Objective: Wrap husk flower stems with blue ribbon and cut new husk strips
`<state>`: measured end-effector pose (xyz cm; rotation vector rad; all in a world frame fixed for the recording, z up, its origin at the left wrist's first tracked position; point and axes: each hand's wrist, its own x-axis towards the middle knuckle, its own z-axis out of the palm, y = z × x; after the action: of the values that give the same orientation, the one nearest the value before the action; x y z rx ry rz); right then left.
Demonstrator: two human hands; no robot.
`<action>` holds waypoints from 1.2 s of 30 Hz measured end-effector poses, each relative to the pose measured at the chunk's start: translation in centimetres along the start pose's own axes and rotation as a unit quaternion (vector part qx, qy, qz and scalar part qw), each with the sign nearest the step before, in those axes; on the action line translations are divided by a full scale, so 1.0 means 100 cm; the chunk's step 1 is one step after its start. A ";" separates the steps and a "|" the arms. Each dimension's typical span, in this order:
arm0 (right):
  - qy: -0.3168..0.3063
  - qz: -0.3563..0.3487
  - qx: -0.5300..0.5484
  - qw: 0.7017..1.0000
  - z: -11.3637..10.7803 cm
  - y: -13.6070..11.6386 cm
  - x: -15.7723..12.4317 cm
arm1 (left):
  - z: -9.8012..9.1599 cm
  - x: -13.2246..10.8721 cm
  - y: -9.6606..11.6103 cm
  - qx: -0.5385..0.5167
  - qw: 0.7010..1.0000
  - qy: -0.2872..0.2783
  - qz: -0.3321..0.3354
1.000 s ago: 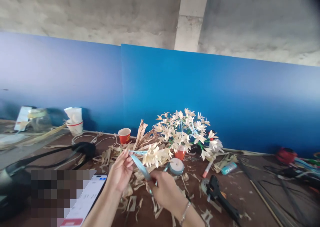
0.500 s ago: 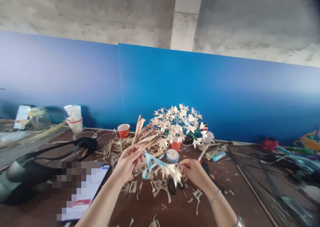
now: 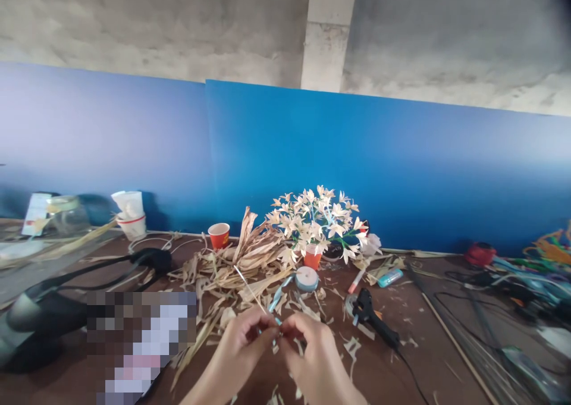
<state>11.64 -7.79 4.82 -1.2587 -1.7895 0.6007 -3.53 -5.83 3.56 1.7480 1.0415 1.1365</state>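
My left hand point(image 3: 245, 342) is closed, thumb and fingers pinching a thin pale stem point(image 3: 248, 287) that sticks up and away to the left. Touching it, fingertip to fingertip, my right hand point(image 3: 308, 344) is also closed in a pinch. Light blue tape point(image 3: 280, 293) runs from its roll point(image 3: 307, 279) down to the fingers of both hands; the fingers hide most of where tape and stem meet. Behind the roll stands a bunch of cream flowers point(image 3: 312, 214) in a red paper cup point(image 3: 313, 257).
To the right lie a black glue gun point(image 3: 375, 319) with its cord and a turquoise tube point(image 3: 390, 278). Dry husks point(image 3: 259, 244) and scraps cover the middle. A second red cup point(image 3: 219, 236) stands at the back, and a partly blurred phone point(image 3: 147, 348) lies left.
My hands have come together, lower and nearer me. The white flower on its blue-taped stem, held between them before, no longer shows. The glue gun, mostly covered earlier, is now in plain view.
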 end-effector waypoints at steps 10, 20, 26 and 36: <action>-0.036 0.057 0.120 0.990 -0.001 0.001 0.007 | -0.003 0.016 -0.023 -0.173 0.984 -0.011 -0.031; 0.066 -0.066 0.027 0.995 0.001 0.008 0.026 | -0.004 0.031 -0.005 -0.122 0.992 0.009 0.045; 0.066 -0.123 -0.050 0.989 0.008 0.008 0.028 | 0.004 0.034 -0.006 -0.106 0.991 0.080 -0.001; 0.028 -0.060 0.031 0.997 0.000 0.004 0.043 | -0.018 0.037 0.000 -0.059 0.996 0.063 -0.008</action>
<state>11.21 -3.69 6.09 -1.1076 -1.7719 0.5430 -4.21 -2.11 5.18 1.5898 1.0398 1.2859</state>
